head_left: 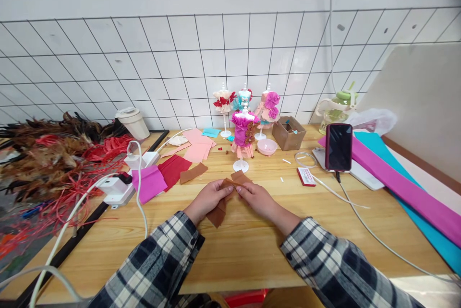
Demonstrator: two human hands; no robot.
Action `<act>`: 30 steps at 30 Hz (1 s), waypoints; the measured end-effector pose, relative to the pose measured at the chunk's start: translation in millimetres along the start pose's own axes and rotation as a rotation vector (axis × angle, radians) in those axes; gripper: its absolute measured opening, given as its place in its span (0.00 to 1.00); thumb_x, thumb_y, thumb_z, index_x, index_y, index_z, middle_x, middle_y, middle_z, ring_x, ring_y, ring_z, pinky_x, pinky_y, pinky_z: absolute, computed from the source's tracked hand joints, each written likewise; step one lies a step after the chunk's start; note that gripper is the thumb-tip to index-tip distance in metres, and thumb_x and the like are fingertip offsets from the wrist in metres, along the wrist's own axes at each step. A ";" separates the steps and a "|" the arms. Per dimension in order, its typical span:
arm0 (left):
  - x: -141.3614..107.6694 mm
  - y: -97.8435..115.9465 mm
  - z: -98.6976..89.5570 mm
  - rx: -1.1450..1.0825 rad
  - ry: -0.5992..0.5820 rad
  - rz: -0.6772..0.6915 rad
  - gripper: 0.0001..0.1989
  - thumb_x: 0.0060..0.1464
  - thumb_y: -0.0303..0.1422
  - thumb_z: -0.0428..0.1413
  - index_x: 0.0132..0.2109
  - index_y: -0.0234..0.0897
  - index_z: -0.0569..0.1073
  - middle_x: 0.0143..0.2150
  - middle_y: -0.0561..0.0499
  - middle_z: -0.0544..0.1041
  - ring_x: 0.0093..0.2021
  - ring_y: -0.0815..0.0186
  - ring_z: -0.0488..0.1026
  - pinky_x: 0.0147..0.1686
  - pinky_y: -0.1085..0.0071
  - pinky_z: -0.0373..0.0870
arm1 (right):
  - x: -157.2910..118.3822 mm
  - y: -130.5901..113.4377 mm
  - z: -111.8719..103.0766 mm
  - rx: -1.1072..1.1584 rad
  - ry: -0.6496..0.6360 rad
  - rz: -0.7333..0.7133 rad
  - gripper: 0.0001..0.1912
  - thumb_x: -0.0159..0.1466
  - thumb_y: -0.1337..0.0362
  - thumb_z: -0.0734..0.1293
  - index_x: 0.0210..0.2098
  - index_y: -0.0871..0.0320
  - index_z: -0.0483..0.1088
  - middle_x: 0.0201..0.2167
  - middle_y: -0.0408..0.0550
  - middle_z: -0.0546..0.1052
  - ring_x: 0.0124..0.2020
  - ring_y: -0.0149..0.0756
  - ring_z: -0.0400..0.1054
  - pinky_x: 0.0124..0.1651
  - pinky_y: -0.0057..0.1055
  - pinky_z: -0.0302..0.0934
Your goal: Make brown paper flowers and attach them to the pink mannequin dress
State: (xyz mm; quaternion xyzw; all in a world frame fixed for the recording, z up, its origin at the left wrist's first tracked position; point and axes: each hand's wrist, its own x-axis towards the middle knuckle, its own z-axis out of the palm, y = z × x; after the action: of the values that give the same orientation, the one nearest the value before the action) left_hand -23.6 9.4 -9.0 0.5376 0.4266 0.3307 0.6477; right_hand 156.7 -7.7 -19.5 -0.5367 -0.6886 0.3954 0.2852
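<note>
Well left of the front mannequin (241,136), I see feathers (46,173) heaped in a dark and red tangle. Nearer to it lies a power strip (117,195), probably set there so its cords reach the table (266,260). A lidded cup (134,123) stands to the mannequin's back left. Closer on that side, magenta paper (148,184), red paper (173,171) and a brown scrap (193,173) lie in a row, pink paper (197,148) behind them; I judge they are spread so each colour lifts singly.

Just in front of the mannequin, my left hand (213,198) pinches the brown paper (216,215) between thumb and fingers, one end trailing below. My right hand (257,197) pinches it too, fingertips close beside the left's, likely to control a narrow fold. A brown flap (240,177) lies toward the mannequin's base; I cannot tell whether it joins the held piece.

Right of the mannequin come a bowl (267,147), a box (287,140) apparently collecting scraps, and a packet (306,177) whose print is too small for me to read. Farther right, a phone (338,147) stands nearly upright, cable attached, perhaps to charge; its screen is dark, and I find no readable brand.
</note>
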 end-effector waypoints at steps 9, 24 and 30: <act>0.2 -0.2 1.3 -0.083 -0.028 -0.010 0.16 0.45 0.42 0.63 0.36 0.33 0.75 0.32 0.50 0.78 0.30 0.66 0.71 0.34 0.73 0.66 | -1.2 -3.2 5.1 0.146 -0.025 0.019 0.22 0.65 0.48 0.53 0.25 0.56 0.63 0.17 0.40 0.62 0.20 0.30 0.57 0.25 0.27 0.51; 0.6 1.8 -2.5 0.029 0.017 0.058 0.16 0.48 0.42 0.60 0.38 0.32 0.75 0.35 0.49 0.79 0.33 0.65 0.72 0.36 0.71 0.65 | -0.5 -2.9 1.4 0.073 -0.002 -0.019 0.21 0.65 0.50 0.52 0.23 0.56 0.61 0.18 0.40 0.62 0.23 0.30 0.58 0.28 0.27 0.51; 1.7 1.1 -2.8 0.162 0.002 0.070 0.15 0.50 0.42 0.58 0.36 0.32 0.74 0.34 0.50 0.78 0.32 0.65 0.70 0.34 0.72 0.64 | -1.0 -2.1 2.7 0.077 0.001 -0.048 0.22 0.65 0.49 0.53 0.24 0.57 0.62 0.20 0.41 0.66 0.26 0.32 0.61 0.30 0.28 0.54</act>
State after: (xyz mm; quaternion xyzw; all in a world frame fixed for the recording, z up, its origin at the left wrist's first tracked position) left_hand -25.4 12.3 -8.5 0.6026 0.4336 0.3182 0.5896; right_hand 153.8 -9.5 -19.1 -0.5090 -0.6853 0.4145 0.3154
